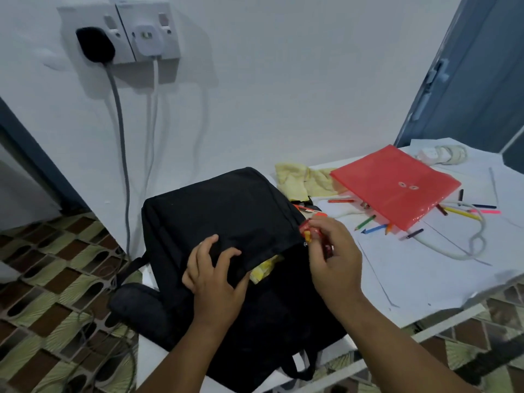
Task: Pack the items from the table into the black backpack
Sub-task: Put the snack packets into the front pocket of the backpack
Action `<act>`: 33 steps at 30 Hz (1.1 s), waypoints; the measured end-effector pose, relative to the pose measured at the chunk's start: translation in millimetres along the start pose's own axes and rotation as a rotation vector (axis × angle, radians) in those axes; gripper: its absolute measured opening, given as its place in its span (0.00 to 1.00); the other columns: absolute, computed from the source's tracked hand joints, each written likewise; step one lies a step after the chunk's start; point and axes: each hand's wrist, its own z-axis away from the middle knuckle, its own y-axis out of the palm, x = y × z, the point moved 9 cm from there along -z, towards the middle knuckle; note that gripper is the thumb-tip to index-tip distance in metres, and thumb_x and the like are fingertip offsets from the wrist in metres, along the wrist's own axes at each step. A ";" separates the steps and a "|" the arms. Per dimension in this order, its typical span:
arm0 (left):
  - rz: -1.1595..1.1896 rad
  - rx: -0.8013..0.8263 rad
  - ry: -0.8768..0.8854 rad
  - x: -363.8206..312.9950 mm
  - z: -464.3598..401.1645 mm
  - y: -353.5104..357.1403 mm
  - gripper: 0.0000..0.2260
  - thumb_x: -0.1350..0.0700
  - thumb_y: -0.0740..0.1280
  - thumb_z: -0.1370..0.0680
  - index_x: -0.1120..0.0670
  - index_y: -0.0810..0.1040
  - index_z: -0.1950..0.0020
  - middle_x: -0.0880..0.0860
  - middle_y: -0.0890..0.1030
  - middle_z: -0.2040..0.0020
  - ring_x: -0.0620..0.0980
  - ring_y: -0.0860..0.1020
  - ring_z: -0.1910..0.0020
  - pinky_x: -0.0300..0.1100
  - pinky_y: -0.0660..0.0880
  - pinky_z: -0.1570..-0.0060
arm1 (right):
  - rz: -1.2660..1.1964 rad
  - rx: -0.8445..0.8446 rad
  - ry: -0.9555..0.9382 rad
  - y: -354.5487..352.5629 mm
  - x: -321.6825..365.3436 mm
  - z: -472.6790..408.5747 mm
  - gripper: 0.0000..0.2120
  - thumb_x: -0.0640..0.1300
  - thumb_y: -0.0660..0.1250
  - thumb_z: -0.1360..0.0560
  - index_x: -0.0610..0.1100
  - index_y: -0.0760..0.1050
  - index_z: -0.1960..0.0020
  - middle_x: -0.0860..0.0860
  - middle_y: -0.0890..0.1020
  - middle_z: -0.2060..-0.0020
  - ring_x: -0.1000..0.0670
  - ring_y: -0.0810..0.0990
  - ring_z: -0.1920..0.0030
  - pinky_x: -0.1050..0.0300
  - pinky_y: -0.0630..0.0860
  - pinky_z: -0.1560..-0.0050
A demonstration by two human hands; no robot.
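Now holding the black backpack [226, 211] flap wide with left hand [215, 268], feeding right hand's [334, 259] pinched crayons [307, 232] toward nine o'clock, deep inside.

Red item [307, 227] in right hand [334, 262], perhaps crayons, blurred.

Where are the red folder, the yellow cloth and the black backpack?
red folder [397, 182]: head view, middle of its flap.
yellow cloth [297, 178]: head view, its crumpled centre.
black backpack [221, 205]: head view, bare upper panel.
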 end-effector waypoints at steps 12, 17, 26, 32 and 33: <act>0.011 0.003 -0.006 0.3 0.3 -1.0 0.23 0.50 0.82 0.36 0.43 0.77 0.45 0.49 0.65 0.27 0.55 0.60 0.27 0.58 0.59 0.36 | 0.298 0.476 -0.331 83.3 -13.0 77.1 0.13 0.34 0.67 0.30 0.51 0.83 0.56 0.56 0.81 0.56 0.51 0.75 0.52 0.56 0.71 0.54; 0.009 -0.013 -0.007 1.5 0.2 -1.8 0.21 0.48 0.81 0.36 0.43 0.79 0.46 0.48 0.66 0.27 0.54 0.61 0.27 0.55 0.58 0.37 | 0.180 0.519 0.121 83.7 -52.6 70.8 0.11 0.34 0.67 0.26 0.46 0.84 0.50 0.59 0.77 0.53 0.56 0.76 0.56 0.60 0.75 0.53; 0.011 -0.069 0.007 -1.5 -0.4 -6.2 0.18 0.38 0.70 0.32 0.44 0.78 0.46 0.49 0.68 0.28 0.56 0.63 0.27 0.58 0.62 0.38 | 0.206 0.710 0.032 92.5 -43.6 60.6 0.20 0.46 0.67 0.26 0.46 0.76 0.35 0.51 0.77 0.38 0.49 0.73 0.41 0.58 0.74 0.39; -0.074 -0.027 -0.005 -6.5 0.7 -7.3 0.25 0.31 0.71 0.36 0.44 0.79 0.46 0.52 0.70 0.29 0.57 0.65 0.28 0.58 0.65 0.40 | 0.110 0.793 0.006 77.6 -42.9 21.3 0.11 0.48 0.63 0.26 0.51 0.85 0.53 0.56 0.85 0.58 0.55 0.81 0.55 0.55 0.78 0.50; -0.092 -0.012 -0.016 -7.5 0.0 -7.1 0.25 0.31 0.72 0.37 0.44 0.79 0.46 0.52 0.70 0.29 0.57 0.65 0.28 0.59 0.65 0.41 | 0.105 0.806 -0.008 77.2 -42.8 18.2 0.12 0.49 0.62 0.26 0.51 0.85 0.54 0.56 0.85 0.59 0.55 0.81 0.57 0.55 0.78 0.50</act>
